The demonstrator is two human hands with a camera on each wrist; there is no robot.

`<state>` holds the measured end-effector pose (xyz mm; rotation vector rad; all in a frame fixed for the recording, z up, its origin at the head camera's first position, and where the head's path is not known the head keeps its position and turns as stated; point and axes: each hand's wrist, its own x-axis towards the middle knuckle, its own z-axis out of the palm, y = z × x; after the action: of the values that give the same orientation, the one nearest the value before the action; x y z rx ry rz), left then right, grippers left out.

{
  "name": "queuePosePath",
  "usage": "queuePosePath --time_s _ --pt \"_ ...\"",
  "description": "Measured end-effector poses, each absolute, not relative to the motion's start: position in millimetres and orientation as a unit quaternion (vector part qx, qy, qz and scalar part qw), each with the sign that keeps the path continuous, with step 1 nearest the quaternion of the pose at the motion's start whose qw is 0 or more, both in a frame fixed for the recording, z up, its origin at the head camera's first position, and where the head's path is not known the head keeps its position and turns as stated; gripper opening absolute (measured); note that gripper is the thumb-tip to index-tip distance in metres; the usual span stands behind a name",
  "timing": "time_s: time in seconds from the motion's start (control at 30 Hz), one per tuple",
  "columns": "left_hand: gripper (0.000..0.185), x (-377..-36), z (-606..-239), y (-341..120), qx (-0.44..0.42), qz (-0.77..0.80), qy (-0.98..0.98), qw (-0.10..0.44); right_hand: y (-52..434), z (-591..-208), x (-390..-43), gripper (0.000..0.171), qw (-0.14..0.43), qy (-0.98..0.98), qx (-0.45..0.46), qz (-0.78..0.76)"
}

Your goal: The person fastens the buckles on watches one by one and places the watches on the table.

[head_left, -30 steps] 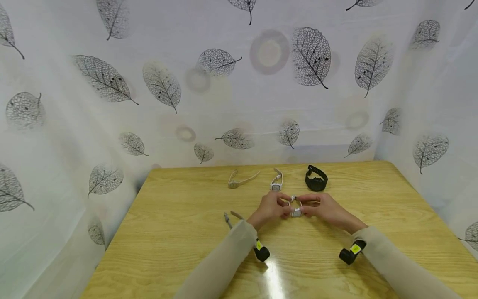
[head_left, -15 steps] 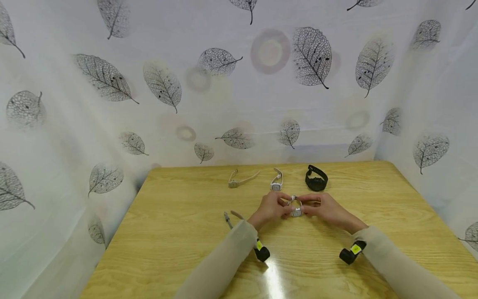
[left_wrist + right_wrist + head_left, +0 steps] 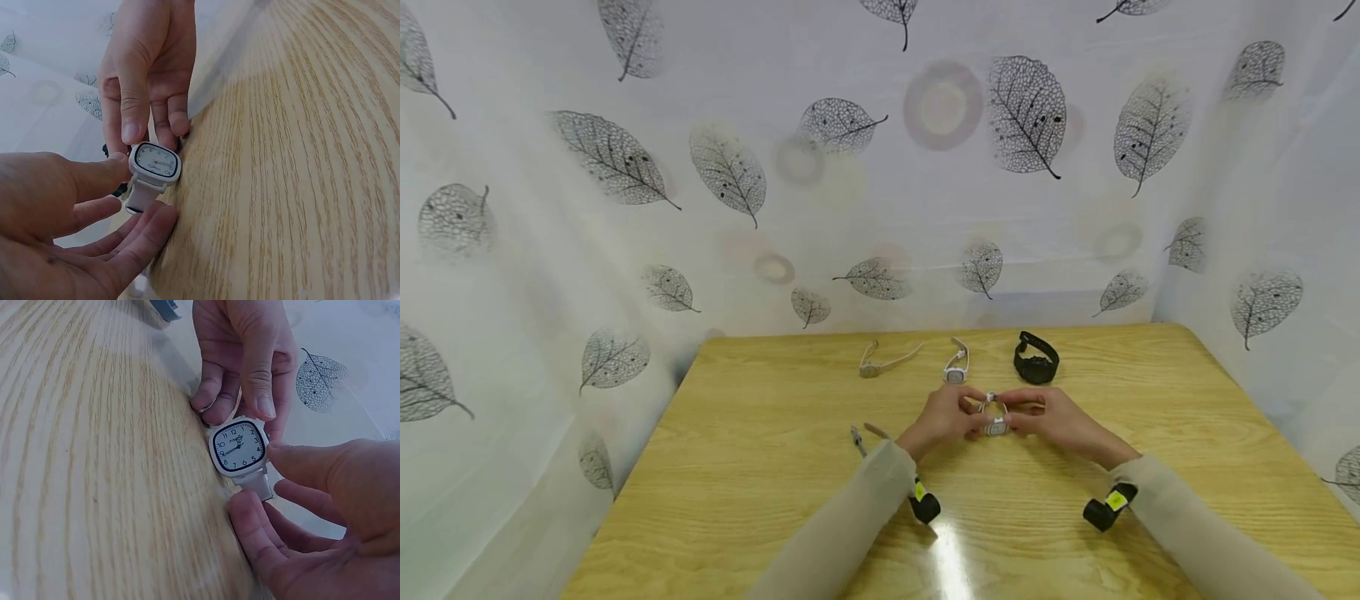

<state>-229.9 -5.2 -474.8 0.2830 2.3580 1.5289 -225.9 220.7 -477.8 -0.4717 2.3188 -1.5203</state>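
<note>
1. From my remote station I saw a light wooden table closed in on three sides by white curtains printed with grey leaves.
2. Both hands met near the table's middle around a white square-faced wristwatch, held upright just above the wood.
3. The left hand pinched the watch case, thumb on one side and fingers curled behind the strap.
4. The right hand pinched the opposite side, its thumb against the case edge and fingers curled beneath the strap.
5. In the right wrist view the dial faced the camera, dark numerals legible.
6. Behind the hands lay a beige watch, another white watch and a black watch, well apart in a row.
</note>
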Motion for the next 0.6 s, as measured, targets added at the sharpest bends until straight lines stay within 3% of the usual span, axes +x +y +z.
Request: queuePosePath --time_s 0.17,0.3,0.43,0.6 --pt "0.043 -228 -469 -10 0.114 0.527 0.83 0.141 221 -476 -225 0.048 0.151 0.81 -0.17 -0.541" --pt "0.048 -227 -463 -18 0.132 0.534 0.826 0.124 219 -472 -224 0.047 0.11 0.829 -0.182 -0.517" --pt "0.047 -225 -456 -28 0.15 0.532 0.827 0.106 215 -465 -222 0.046 0.07 0.845 -0.193 -0.494" --pt "0.044 -225 -450 -42 0.16 0.52 0.835 0.085 210 -458 -219 0.045 0.062 0.842 -0.196 -0.5"
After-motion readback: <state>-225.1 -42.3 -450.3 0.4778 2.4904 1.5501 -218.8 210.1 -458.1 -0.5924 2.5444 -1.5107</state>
